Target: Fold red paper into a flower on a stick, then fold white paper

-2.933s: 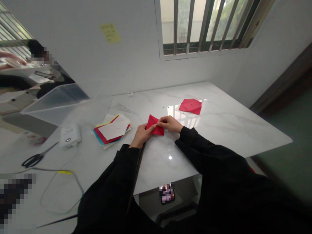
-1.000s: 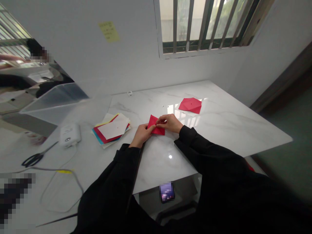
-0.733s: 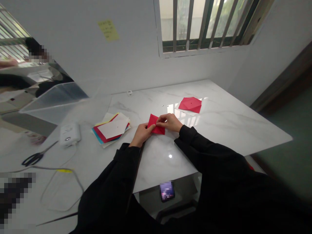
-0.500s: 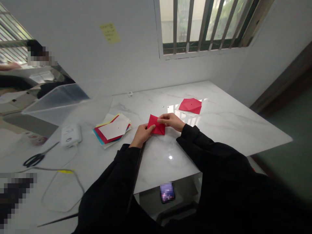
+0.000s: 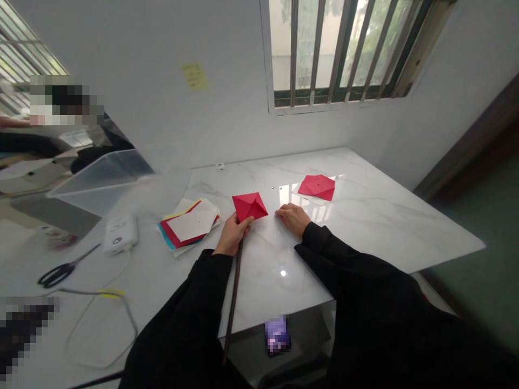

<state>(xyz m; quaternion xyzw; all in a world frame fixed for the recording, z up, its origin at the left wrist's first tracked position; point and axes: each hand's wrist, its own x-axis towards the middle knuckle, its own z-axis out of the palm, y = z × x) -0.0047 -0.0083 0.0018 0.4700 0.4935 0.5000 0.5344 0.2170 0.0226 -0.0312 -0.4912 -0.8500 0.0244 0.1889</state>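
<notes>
My left hand (image 5: 234, 236) grips a folded red paper (image 5: 244, 207) by its lower edge, thumb on top. The paper is roughly diamond-shaped, with creases meeting at a raised point near its middle. To its right, my right hand (image 5: 294, 218) is closed, fingertips pinched together and apart from the paper; whatever they hold, if anything, is too small to make out. Several tiny shiny pieces (image 5: 280, 188) lie on the tabletop beyond the right hand. Farther right, a red folded paper sheet (image 5: 320, 187) with a small central hole rests over a white one.
Left of my left hand lies a stack of coloured paper (image 5: 193, 224). Beyond it are a white power strip (image 5: 120, 235), scissors (image 5: 60, 274), a cable (image 5: 127, 310) and a clear plastic panel (image 5: 109, 178). A dark brown strip (image 5: 234, 302) runs below my left hand. Another person appears at far left.
My right hand has let go of the red paper and drawn back to the right. My left hand has tilted the paper and shifted it slightly left.
</notes>
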